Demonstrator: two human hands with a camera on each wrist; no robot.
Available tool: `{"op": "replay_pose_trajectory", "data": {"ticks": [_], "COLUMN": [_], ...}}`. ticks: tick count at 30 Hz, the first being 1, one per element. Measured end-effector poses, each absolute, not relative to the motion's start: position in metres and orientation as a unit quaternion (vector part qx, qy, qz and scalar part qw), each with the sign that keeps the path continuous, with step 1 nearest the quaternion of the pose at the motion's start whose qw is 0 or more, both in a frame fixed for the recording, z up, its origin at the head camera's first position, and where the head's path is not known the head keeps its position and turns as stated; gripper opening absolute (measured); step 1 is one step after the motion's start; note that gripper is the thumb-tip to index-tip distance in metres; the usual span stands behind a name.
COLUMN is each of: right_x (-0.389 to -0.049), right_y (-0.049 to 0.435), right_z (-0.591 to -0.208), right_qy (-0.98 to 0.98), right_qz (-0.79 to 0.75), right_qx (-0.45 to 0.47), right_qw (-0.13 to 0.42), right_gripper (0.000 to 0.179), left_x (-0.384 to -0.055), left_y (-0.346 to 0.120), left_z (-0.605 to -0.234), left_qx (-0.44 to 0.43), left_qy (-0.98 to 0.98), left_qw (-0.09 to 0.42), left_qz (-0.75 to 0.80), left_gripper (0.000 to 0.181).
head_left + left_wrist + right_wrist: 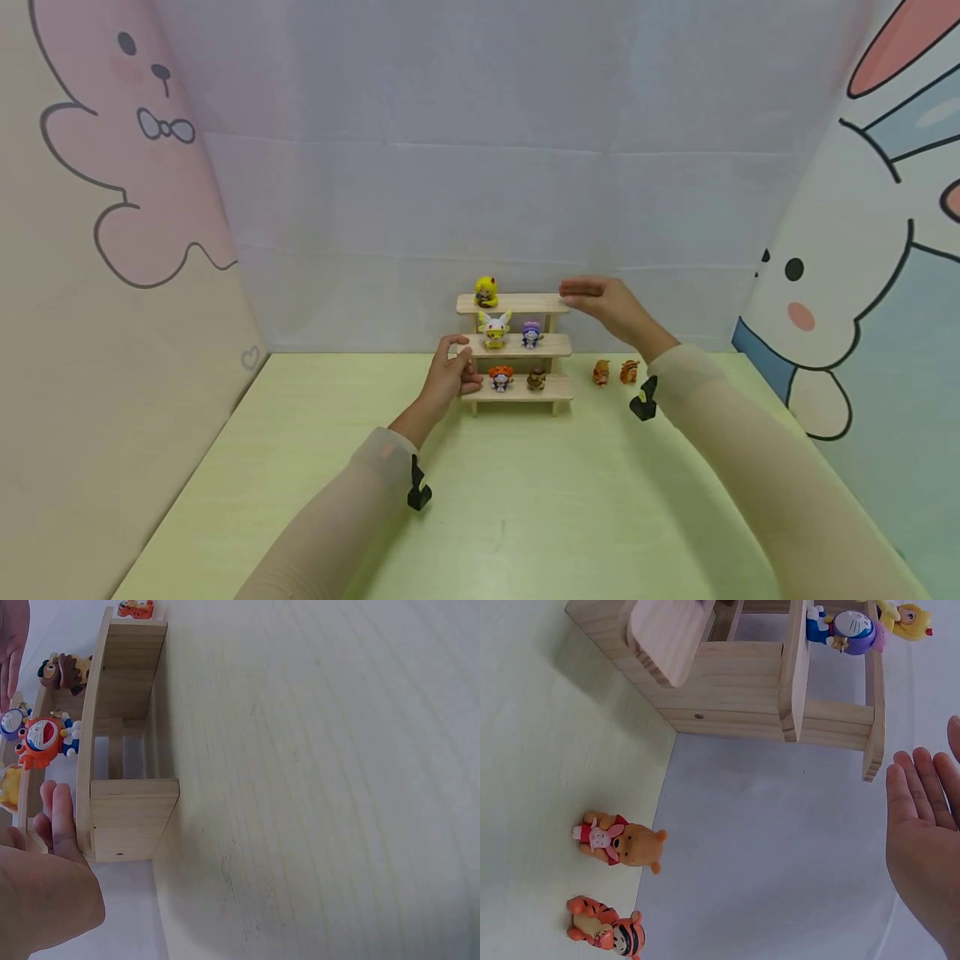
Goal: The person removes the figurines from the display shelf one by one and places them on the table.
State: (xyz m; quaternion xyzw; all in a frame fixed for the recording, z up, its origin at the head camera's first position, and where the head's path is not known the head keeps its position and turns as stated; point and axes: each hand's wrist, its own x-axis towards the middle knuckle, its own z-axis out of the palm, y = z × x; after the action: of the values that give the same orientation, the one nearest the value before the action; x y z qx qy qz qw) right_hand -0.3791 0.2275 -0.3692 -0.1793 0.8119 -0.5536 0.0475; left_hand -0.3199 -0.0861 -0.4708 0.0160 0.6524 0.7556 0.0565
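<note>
A three-tier wooden display stand (pixel 517 388) stands against the back wall. My left hand (pixel 447 375) is at its left side, by the ends of the lower two tiers, fingers extended over the bottom board. In the left wrist view those fingers (pixel 64 817) lie near the orange-hatted figurine (pixel 41 742). My right hand (pixel 607 304) has straight fingers beside the top tier's right end, holding nothing. A yellow-haired figurine (pixel 486 292) sits on top. A white-eared figurine (pixel 494 331) and a purple-hatted figurine (pixel 531 335) occupy the middle. A brown figurine (pixel 536 380) shares the bottom tier.
Right of the stand, a bear figurine (pixel 634 844) and a tiger figurine (pixel 607 926) are on the pale table (pixel 517 500). A pale cloth wall (pixel 420 208) rises behind. Printed panels with a pink bear (pixel 150 208) and a white rabbit (pixel 840 283) flank the table.
</note>
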Motion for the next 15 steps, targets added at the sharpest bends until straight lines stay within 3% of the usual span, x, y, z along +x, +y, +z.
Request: {"op": "replay_pose_trajectory", "data": {"ticks": [15], "right_x": [-0.388], "right_y": [0.197], "right_z": [-0.367], "right_qy": [0.773], "right_qz": [-0.602], "right_qx": [-0.182], "right_qw": [0.081], "right_gripper": [0.051], "left_x": [-0.319], "left_y": [-0.085], "left_z": [-0.47], "left_qx": [0.012], "left_qy": [0.657], "left_qw": [0.057], "left_qz": [0.752], "left_gripper": [0.028]}}
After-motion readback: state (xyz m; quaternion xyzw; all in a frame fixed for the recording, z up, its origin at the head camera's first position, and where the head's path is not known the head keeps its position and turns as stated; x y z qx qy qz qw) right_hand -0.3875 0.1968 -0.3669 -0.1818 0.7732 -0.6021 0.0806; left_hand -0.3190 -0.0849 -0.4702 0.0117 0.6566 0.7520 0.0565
